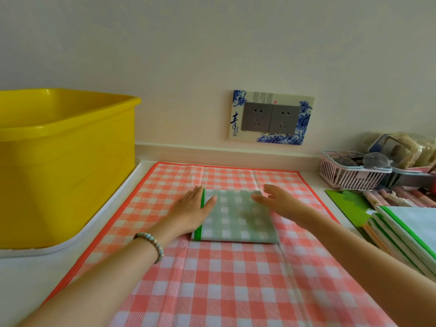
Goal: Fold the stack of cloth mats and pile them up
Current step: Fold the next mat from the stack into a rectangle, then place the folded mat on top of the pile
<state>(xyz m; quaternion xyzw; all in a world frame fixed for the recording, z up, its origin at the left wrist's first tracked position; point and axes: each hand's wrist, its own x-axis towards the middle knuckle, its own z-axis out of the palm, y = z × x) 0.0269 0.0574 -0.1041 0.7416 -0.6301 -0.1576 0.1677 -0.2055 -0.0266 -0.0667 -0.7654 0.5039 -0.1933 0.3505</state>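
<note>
Green-checked folded cloth mat (236, 218) is laid mid red-checked spread cloth mat (212, 284) on worktop (28, 279). Left edge is pressed by flat, open left hand (193, 208). Right hand (276, 197) open, blurred, contact unclear. Fold judged finished; gripping and piling needed next.

Surround (305, 107): decorated plate on the wall, framing two grey sockets (257, 118); it carries all the legible lettering in view.
Large character (235, 121): "青", dark blue brush script, on the surround's left margin.
Second character (234, 134): "花", same script, smaller, directly below the first.
Small characters (238, 128): two, just right of the foot of "青"; too small to read.
Columns (262, 98): vertical lines of fine print along the surround's upper edge; illegible.
Seal (274, 102): small red mark at the right end of the columns; content not legible.
Packets (377, 197): marks on wrappers at the right; blurred, cannot tell whether lettering.
</note>
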